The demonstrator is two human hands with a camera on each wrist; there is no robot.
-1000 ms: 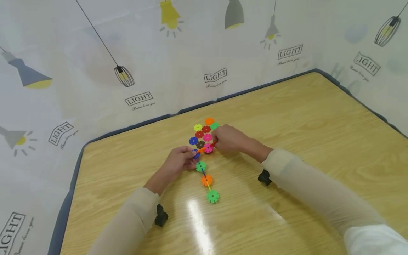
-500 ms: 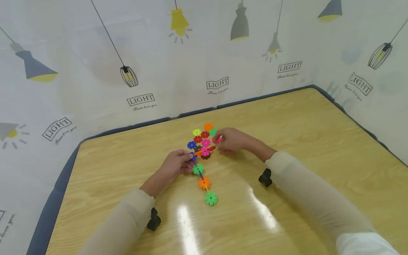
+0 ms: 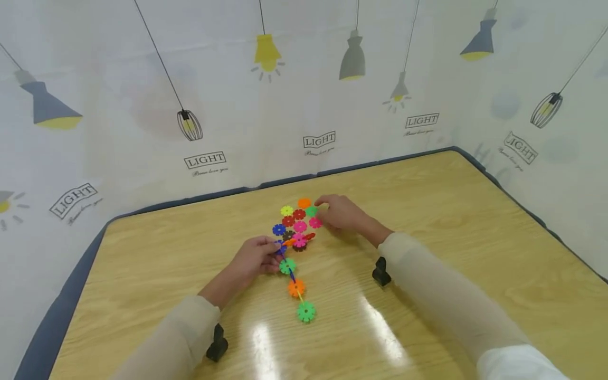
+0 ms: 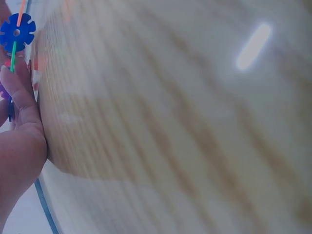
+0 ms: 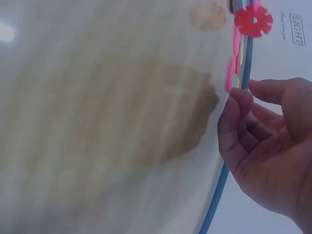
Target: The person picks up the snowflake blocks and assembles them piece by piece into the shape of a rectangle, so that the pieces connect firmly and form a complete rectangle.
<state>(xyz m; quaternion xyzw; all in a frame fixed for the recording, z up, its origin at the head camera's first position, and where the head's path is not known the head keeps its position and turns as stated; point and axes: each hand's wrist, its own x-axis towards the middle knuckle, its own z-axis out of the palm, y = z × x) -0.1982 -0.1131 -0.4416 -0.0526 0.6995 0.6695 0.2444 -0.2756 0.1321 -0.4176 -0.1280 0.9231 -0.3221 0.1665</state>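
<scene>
My left hand [image 3: 256, 257] pinches a chain of slotted plastic snowflake discs at its blue disc [image 3: 279, 247]. From there the chain runs toward me through a green disc [image 3: 287, 266] and an orange disc [image 3: 296, 288] to an end green disc [image 3: 306, 311]. Its other arm reaches right to a tilted red disc [image 3: 310, 236], which stands raised in the right wrist view. My right hand [image 3: 343, 214] is at the right side of the loose discs, thumb and fingers apart with nothing between them. Beside its fingertips lies a loose pink disc [image 3: 315, 222].
Several loose discs lie beyond the chain, among them a yellow disc [image 3: 287, 210], an orange disc [image 3: 304, 202] and a blue disc [image 3: 278, 229]. The wooden table [image 3: 427, 211] meets a printed wall covering [image 3: 252, 116] at its dark far edge.
My right hand has let go of the pink disc, which now lies among the loose ones. The left hand keeps its hold on the chain. The head view has tilted up.
</scene>
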